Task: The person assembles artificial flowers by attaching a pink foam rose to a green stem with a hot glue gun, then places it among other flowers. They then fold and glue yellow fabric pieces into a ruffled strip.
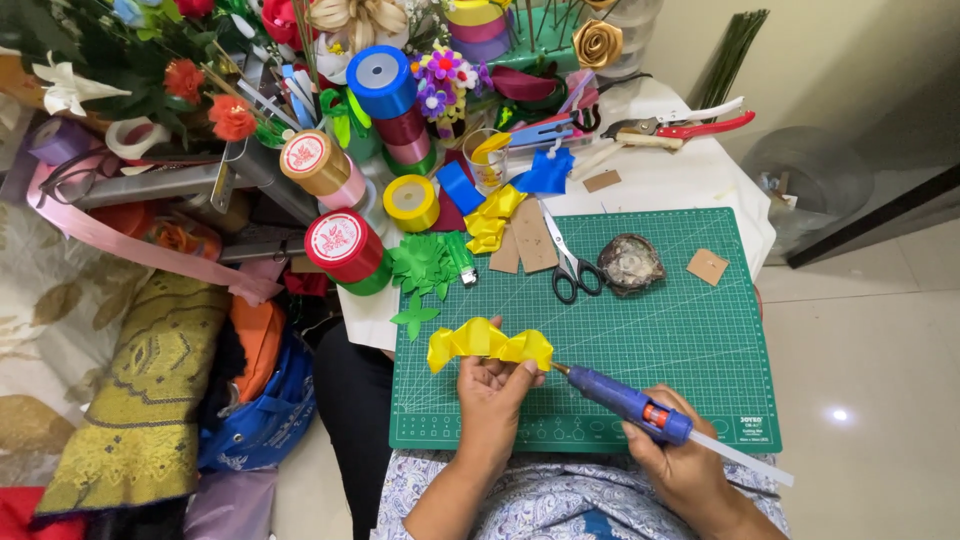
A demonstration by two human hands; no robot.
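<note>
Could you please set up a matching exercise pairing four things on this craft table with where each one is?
1. yellow ribbon piece
2. glue gun
3. scissors
4. red pruning shears

A. on the white surface beyond the green mat
B. in the right hand
C. lying on the mat's far edge
D. in the left hand

Pairs: 1-D, 2-B, 3-C, 4-A

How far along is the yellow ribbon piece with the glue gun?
Done: a similar folded yellow ribbon piece lies at the top edge of the green cutting mat, beside cut green leaves. In hand: the left hand holds a folded yellow ribbon strip; the right hand points the blue glue gun nozzle at its right end. Left: leaves and cardboard pieces lie loose, unattached.
</note>
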